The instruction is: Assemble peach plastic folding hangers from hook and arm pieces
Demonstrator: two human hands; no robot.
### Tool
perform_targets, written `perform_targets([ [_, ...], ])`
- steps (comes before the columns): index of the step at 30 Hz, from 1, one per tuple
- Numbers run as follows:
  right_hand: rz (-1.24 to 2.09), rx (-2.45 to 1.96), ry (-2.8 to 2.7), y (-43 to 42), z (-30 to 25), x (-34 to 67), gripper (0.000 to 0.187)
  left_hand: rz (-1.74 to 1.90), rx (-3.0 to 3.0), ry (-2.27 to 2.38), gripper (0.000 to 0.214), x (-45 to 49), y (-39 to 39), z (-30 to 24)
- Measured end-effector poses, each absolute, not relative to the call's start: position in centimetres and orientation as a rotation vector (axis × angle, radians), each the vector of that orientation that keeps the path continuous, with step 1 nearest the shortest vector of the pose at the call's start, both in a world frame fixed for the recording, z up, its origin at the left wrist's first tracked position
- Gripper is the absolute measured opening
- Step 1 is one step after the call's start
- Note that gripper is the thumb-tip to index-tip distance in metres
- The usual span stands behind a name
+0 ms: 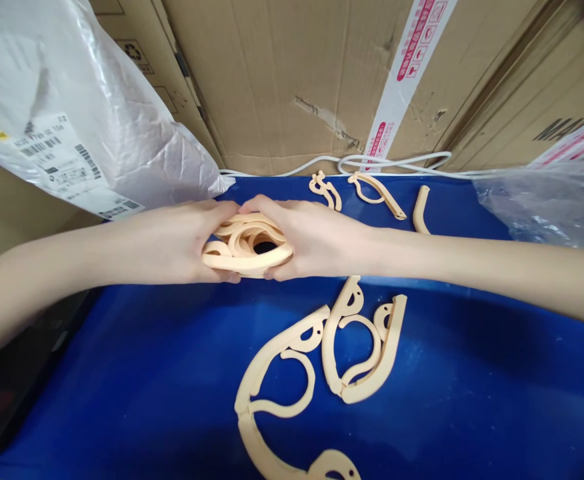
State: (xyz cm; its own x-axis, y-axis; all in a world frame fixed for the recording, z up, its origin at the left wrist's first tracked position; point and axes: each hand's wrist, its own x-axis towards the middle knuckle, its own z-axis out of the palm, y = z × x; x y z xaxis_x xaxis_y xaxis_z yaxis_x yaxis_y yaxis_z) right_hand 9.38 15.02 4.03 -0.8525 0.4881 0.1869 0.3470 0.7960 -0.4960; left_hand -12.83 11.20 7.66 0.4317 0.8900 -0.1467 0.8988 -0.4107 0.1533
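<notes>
Between my two hands is a stack of folded plastic hangers (249, 265), pale peach in colour, with their curved hooks nested around a dark gap. My left hand (179, 241) wraps the left end, and my right hand (315, 239) grips the right end, thumbs near each other on top. Below them on the blue surface lies one unfolded folding hanger (253, 373), cut off by the bottom edge of the view. Beside it rests a partly folded hanger (385, 363), its upper tip close under my right wrist.
Behind my right arm lie small hanger pieces (328, 191), another hanger part (385, 197) and a curved arm (421, 210). A white cable (397, 162) runs along the cardboard boxes (282, 80). A white padded mailer (137, 113) leans left; clear plastic (547, 207) lies right.
</notes>
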Motion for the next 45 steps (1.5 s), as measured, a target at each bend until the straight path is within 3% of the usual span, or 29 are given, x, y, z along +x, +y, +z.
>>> perform_targets([
  [4,0.58,-0.683,-2.723,14.5,3.6,9.5,0.079,-0.359,2.588,1.517,0.058,-12.6,10.8,7.5],
  [8,0.654,-0.693,-2.709,14.5,3.3,9.6,0.083,-0.457,2.591,1.541,0.044,-12.4,11.0,7.8],
  [12,0.684,-0.627,-2.644,15.2,2.9,9.7,0.081,-0.401,2.615,1.528,0.049,-12.5,11.2,7.9],
  [17,0.785,-0.567,-2.624,16.3,2.8,9.8,0.094,-0.312,2.574,1.417,0.066,-12.6,11.6,8.1],
  [21,0.916,-0.629,-2.564,16.9,2.7,10.0,0.099,-0.217,2.488,1.502,0.065,-12.3,11.4,8.7],
  [30,0.976,-0.588,-2.532,17.3,2.1,10.4,0.092,-0.249,2.414,1.531,0.058,-12.3,11.6,9.1],
  [37,1.109,-0.494,-2.452,17.5,1.7,10.5,0.094,-0.217,2.242,1.531,0.083,-13.5,13.2,8.0],
  [45,1.093,-0.416,-2.294,17.3,2.0,10.2,0.073,-0.117,2.277,1.618,0.091,-14.3,13.5,9.9],
])
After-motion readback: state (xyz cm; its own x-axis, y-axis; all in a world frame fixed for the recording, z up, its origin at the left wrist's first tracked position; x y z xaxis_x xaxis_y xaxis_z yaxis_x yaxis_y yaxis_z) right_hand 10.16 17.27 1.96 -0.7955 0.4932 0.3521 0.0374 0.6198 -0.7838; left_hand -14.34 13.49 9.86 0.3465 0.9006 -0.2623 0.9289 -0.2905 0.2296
